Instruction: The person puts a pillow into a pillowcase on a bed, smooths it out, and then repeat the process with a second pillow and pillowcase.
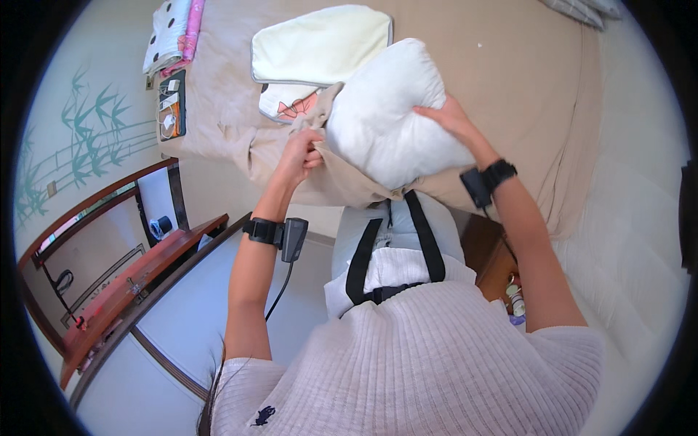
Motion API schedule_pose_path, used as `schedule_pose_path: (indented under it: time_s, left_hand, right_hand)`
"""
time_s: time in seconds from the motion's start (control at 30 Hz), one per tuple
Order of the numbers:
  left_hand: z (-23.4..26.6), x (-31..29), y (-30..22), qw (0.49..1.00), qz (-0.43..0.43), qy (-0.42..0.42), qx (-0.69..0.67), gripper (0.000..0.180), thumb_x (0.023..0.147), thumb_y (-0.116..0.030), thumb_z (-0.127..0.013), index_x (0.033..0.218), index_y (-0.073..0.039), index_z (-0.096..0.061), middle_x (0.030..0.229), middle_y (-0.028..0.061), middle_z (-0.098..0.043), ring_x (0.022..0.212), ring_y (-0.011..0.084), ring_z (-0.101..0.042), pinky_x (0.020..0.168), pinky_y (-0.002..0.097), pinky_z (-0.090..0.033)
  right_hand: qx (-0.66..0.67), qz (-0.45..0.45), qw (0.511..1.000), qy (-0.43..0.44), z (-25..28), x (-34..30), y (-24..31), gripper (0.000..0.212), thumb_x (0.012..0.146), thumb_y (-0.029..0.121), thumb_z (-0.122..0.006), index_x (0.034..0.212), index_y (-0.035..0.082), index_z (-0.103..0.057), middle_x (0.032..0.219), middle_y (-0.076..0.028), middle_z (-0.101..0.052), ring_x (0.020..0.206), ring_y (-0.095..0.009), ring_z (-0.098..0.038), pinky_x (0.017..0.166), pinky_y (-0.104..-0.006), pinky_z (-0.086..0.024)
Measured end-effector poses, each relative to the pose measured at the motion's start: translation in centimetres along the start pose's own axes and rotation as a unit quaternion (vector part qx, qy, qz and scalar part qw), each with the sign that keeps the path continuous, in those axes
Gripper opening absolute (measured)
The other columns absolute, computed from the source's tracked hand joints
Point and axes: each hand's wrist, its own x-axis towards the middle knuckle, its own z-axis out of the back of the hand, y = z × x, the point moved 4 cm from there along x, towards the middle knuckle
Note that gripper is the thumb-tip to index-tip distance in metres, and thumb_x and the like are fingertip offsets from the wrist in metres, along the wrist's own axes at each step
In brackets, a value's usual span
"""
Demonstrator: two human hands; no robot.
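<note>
A plump white pillow (392, 116) lies at the near edge of the bed, in front of my body. My right hand (447, 120) holds its right side, thumb on top and the other fingers mostly hidden. Along the pillow's left and lower edges runs a loose beige cloth (338, 171), close in colour to the bed sheet; whether it is a pillowcase or part of the sheet I cannot tell. My left hand (302, 152) is closed on a fold of this cloth, left of the pillow.
Behind the pillow lie a cream pad with grey edging (320, 45) and a white cloth with a pink bow print (287, 103). Folded bedding (169, 36) and a dark tray with chargers (171, 109) sit far left. A red-brown wooden frame (138, 283) stands left.
</note>
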Motion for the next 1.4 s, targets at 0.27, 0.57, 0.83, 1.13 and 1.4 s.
schedule_pose_path:
  time_s: [0.27,0.57,0.83,1.13,1.4]
  left_hand:
    - [-1.1,-18.4,-12.3,0.949,-0.309,0.049,0.028,0.02,0.075,-0.007,-0.046,0.095,-0.008,-0.047,0.061,-0.0041,-0.043,0.038,0.0011,-0.026,0.033,0.0177,-0.018]
    - [9.1,-21.4,1.0,0.959,-0.265,-0.096,0.019,0.007,0.077,-0.009,-0.048,0.078,-0.002,-0.047,0.059,-0.0021,-0.044,0.044,0.0043,-0.033,0.039,0.0183,-0.024]
    - [13.7,-14.0,2.3,0.913,-0.237,-0.274,0.189,0.044,0.07,-0.036,-0.063,0.09,0.001,-0.05,0.075,0.0071,-0.056,0.059,0.0141,-0.052,0.057,0.0242,-0.042]
    - [10.9,-5.7,-7.3,0.857,-0.246,-0.191,0.41,0.066,0.07,-0.044,-0.061,0.112,0.005,-0.045,0.108,0.021,-0.052,0.097,0.0241,-0.052,0.079,0.0331,-0.042]
    - [-2.9,-16.7,-20.8,0.921,-0.325,0.009,0.215,0.04,0.083,-0.035,-0.049,0.104,-0.002,-0.053,0.097,0.0069,-0.058,0.088,0.0155,-0.055,0.075,0.026,-0.045]
  right_hand:
    - [-0.155,0.36,0.92,0.009,-7.4,-11.0,28.8,0.047,0.061,0.016,-0.069,0.101,0.003,-0.048,0.091,-0.013,-0.059,0.088,-0.027,-0.055,0.076,-0.0328,-0.043]
    - [-0.361,0.502,0.753,0.225,-17.0,-10.9,26.4,0.032,0.063,0.014,-0.061,0.093,0.007,-0.053,0.082,-0.009,-0.057,0.08,-0.027,-0.053,0.071,-0.0351,-0.041]
    - [-0.413,0.446,0.735,0.3,-18.1,-9.7,21.3,0.026,0.065,0.01,-0.058,0.091,0.009,-0.056,0.085,-0.005,-0.057,0.084,-0.023,-0.052,0.074,-0.0318,-0.039]
    - [-0.411,0.43,0.757,0.269,-16.7,-9.3,22.1,0.028,0.063,0.007,-0.058,0.091,0.008,-0.056,0.086,-0.007,-0.057,0.084,-0.026,-0.051,0.076,-0.0336,-0.039]
    - [-0.407,0.464,0.783,0.075,-8.8,-7.1,30.7,0.032,0.063,0.003,-0.059,0.095,0.005,-0.055,0.093,-0.012,-0.056,0.091,-0.03,-0.051,0.079,-0.0367,-0.04]
